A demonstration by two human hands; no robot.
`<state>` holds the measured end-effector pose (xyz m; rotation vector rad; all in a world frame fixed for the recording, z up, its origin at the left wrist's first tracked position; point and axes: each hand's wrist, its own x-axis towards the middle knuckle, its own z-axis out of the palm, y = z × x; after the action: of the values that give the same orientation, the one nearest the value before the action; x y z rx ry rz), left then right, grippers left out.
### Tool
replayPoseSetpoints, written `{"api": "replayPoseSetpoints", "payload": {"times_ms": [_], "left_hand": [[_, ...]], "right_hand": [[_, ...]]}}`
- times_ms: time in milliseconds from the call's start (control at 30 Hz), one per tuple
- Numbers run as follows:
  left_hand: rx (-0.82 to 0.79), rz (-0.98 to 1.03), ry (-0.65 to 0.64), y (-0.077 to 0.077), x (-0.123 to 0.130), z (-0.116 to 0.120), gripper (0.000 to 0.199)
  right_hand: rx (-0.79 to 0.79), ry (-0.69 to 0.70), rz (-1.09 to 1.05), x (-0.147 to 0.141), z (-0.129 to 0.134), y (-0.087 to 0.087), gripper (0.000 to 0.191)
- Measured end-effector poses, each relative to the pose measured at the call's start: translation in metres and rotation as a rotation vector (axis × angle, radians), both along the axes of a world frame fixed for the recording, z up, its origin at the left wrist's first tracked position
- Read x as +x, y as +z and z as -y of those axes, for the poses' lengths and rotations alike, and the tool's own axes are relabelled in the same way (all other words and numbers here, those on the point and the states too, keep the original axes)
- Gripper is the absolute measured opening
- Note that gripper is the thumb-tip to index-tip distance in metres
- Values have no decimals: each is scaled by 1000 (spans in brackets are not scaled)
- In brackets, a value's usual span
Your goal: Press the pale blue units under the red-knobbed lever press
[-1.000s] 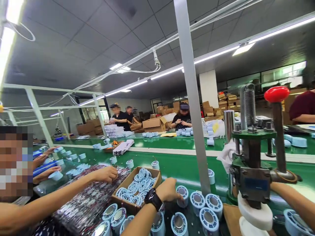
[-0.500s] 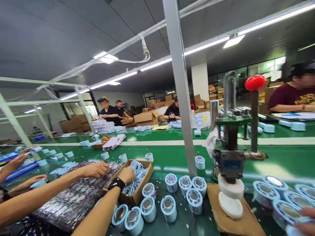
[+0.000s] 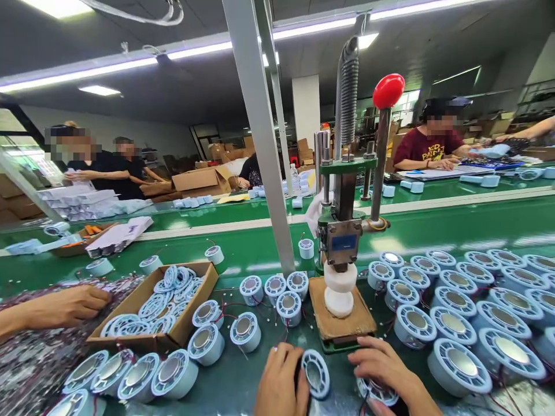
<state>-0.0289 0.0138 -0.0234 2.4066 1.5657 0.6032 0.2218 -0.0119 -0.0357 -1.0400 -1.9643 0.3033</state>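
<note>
My left hand (image 3: 281, 380) is closed on the edge of a light-blue slotted ring (image 3: 324, 375), held tilted above the front of the green bench. Just to the right, my right hand (image 3: 392, 372) curls over a light-blue round housing (image 3: 372, 389), whose lower part the fingers and frame edge hide. Beyond both hands stands a hand press with a red-knobbed lever (image 3: 389, 91). Its upper white pad (image 3: 340, 278) sits close above the lower white pad (image 3: 339, 303). More slotted rings (image 3: 167, 306) fill an open cardboard box (image 3: 206, 299) at left.
Several light-blue housings (image 3: 459, 361) with metal centres and thin wires crowd the right side. Others (image 3: 174, 374) stand in front of the box. A co-worker's hand (image 3: 76, 305) is over a shiny pile (image 3: 30, 358) at far left. A grey post (image 3: 264, 144) rises behind.
My left hand has left the ring box and come to the front middle with a ring. My right hand has moved in from the right-hand housings with one housing. The view has turned right.
</note>
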Motion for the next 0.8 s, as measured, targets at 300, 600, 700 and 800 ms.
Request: {"api": "replayPoseSetpoints", "payload": {"times_ms": [300,600,700,800], "left_hand": [[-46,-85,-47,-13,-1,-13,70],[-132,330,-101,1,17,4,92],[-103,263,-215,8,28,6,102],[-101,228,-229,13,34,5,107]], "right_hand": [[107,-189,-67,-10,0,-17,49],[-268,-250,-295,-41,16,-44,70],[-311,-115,-331,-55,9,-39,73],[-334,-101,-333,-59,5,-35,71]]}}
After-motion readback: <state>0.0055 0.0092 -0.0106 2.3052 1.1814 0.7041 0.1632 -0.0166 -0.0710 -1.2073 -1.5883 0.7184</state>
